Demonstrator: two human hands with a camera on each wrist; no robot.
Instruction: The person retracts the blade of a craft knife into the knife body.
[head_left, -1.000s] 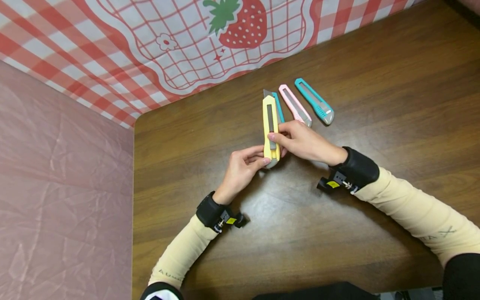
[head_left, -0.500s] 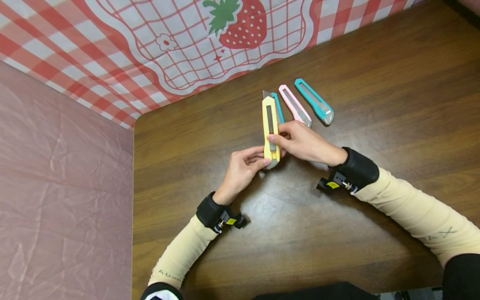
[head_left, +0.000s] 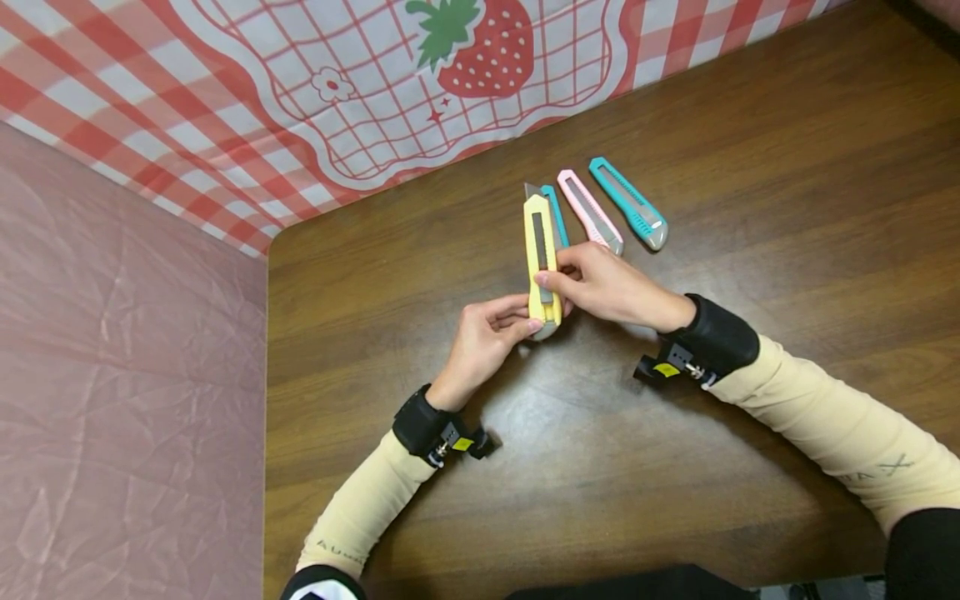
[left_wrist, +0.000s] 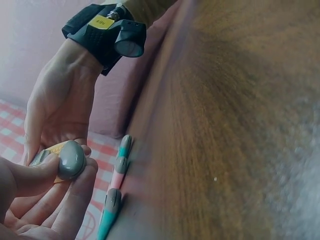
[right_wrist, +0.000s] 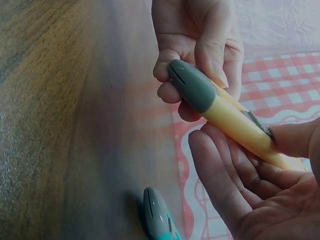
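Observation:
A yellow utility knife (head_left: 540, 246) is held up over the table with its blade tip (head_left: 531, 191) sticking out at the far end. My left hand (head_left: 483, 337) pinches its lower end between thumb and fingers, by the grey end cap (left_wrist: 72, 160). Around the middle, my right hand (head_left: 611, 283) grips the knife, its thumb on the grey slider and the other fingers beneath. In the right wrist view the yellow body (right_wrist: 240, 125) lies tilted across both hands. How far the blade extends inside the slot is partly covered by the right thumb.
Beyond the hands, a teal utility knife (head_left: 556, 215) lies partly hidden behind the yellow one. A pink utility knife (head_left: 588, 208) and another teal knife (head_left: 628, 204) lie to its right on the wooden table (head_left: 420, 250). A red-checked cloth (head_left: 225, 108) hangs along the far edge.
The yellow utility knife has shifted very slightly toward me, with the right thumb sliding a little the same way. Both arms and the knives on the table stay where they were.

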